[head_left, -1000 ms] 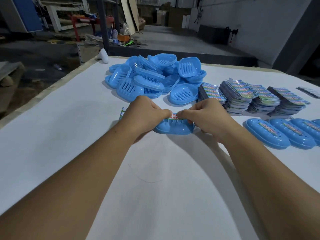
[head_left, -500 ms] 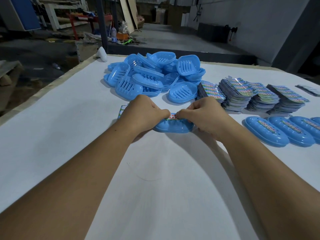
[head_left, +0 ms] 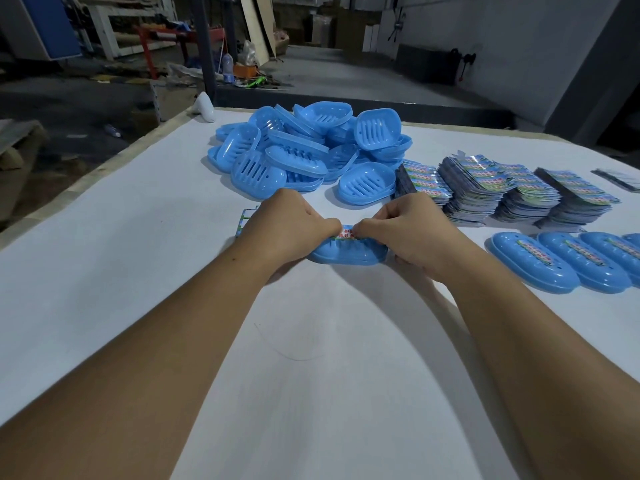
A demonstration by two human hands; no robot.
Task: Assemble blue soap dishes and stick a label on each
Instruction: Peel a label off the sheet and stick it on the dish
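Nothing moved; hands (head_left: 291,226) pinch label (head_left: 347,233)

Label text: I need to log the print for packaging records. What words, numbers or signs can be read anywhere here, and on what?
Label on the soap dish between the left hand and right hand: red Chinese characters, only partly shown; "共" is the one I can make out.
Label stacks: too small to read.
Labels on the finished dishes: blurred.
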